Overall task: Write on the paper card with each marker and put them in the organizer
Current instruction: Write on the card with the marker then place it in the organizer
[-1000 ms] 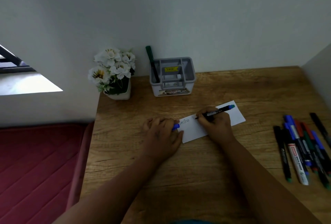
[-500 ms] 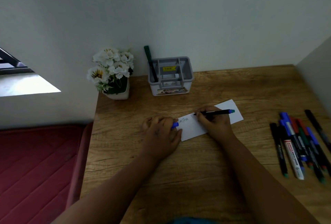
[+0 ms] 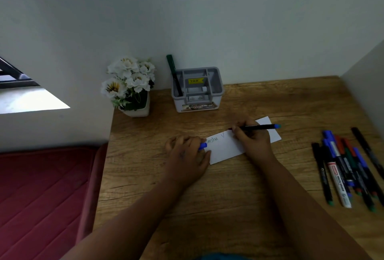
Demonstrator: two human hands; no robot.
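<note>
Card [image 3: 224,147] left end under left hand [image 3: 187,156]; organizer [image 3: 197,89] labels unreadable

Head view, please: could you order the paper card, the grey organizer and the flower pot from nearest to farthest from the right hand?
From the right hand, which holds a marker:
1. Paper card, directly under the hand.
2. Grey organizer, behind it near the wall.
3. Flower pot, farther left at the table's back corner.
</note>
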